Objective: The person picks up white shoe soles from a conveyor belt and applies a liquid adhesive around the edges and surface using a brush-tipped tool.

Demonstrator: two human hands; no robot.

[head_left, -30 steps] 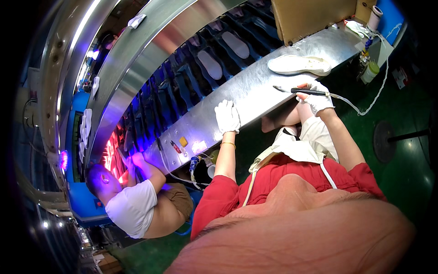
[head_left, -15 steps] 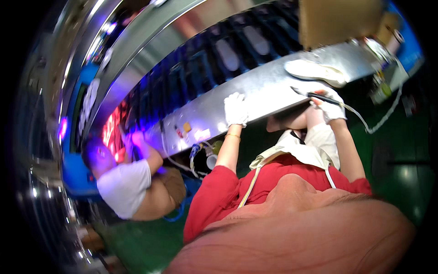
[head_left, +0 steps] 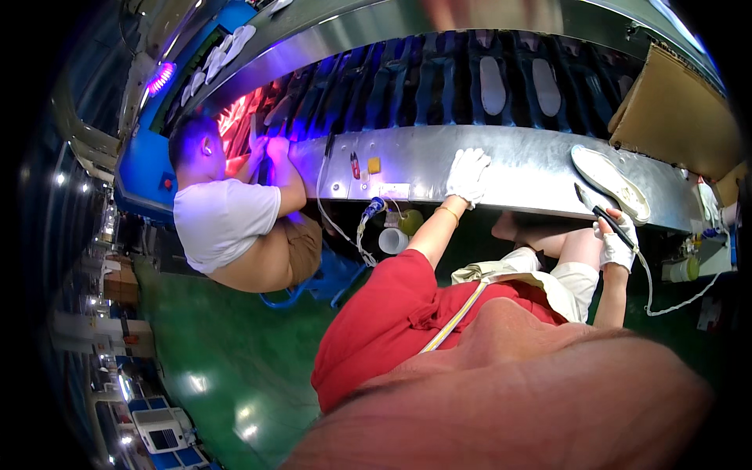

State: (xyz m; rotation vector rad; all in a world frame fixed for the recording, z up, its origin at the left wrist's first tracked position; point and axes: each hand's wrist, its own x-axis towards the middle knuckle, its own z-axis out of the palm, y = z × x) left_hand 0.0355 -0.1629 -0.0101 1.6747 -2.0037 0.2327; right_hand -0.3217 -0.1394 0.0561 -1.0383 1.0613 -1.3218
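My left hand [head_left: 468,176], in a white glove, lies on the metal ledge [head_left: 521,168] with its fingers stretched out and nothing in them. In my right hand [head_left: 616,241], whose white glove leaves the fingertips bare, is a black-handled brush [head_left: 613,222] with a pale tip. A white tube or cord trails from its rear end. The brush tip points up and left, close beside a white shoe [head_left: 607,180] that rests on the ledge to the right. Whether the tip touches the shoe, I cannot tell.
Beyond the ledge runs a dark conveyor carrying pale soles [head_left: 493,86]. A cardboard box [head_left: 677,113] stands far right. Left on the ledge lie a yellow block [head_left: 374,165] and small red cutters [head_left: 355,165]. A co-worker [head_left: 227,223] sits at the left; a white cup [head_left: 393,240] is below the ledge.
My view has swung, so the ledge, shoe and hands appear farther right and more of the left side shows. The brush stays in my right hand; my left hand still rests on the ledge.
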